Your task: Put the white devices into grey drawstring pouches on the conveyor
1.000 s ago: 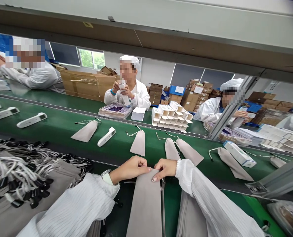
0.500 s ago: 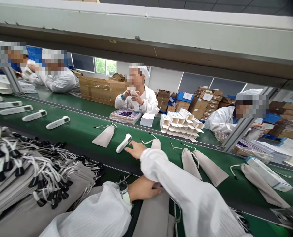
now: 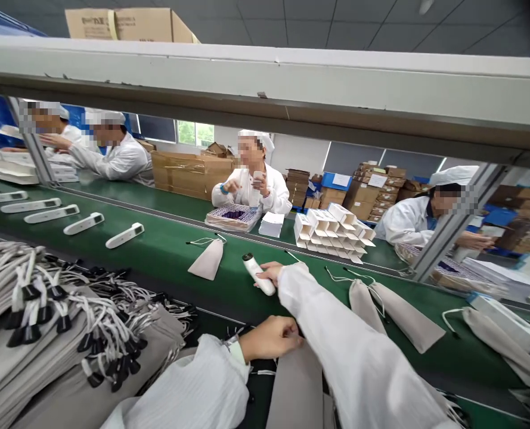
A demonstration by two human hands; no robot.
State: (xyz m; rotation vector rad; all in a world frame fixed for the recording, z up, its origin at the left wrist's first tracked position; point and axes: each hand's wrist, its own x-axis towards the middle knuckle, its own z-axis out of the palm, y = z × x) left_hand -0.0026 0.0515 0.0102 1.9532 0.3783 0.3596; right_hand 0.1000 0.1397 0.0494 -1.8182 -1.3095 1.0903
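My right hand reaches out over the green conveyor belt and grips a white handheld thermometer, lifted a little off the belt. My left hand stays near me, fingers closed on the top edge of a grey drawstring pouch that lies in front of me. Another grey pouch lies on the belt just left of the thermometer. Two filled pouches lie on the belt to the right of my arm.
A heap of grey pouches with white cords and black toggles fills the near left. More white thermometers ride the belt at far left. Folded white cartons and several people in white coats are across the belt. A metal beam crosses overhead.
My right hand left the pouch, reached across the belt and picked up the white thermometer. My left hand stayed on the pouch. The view tilted upward.
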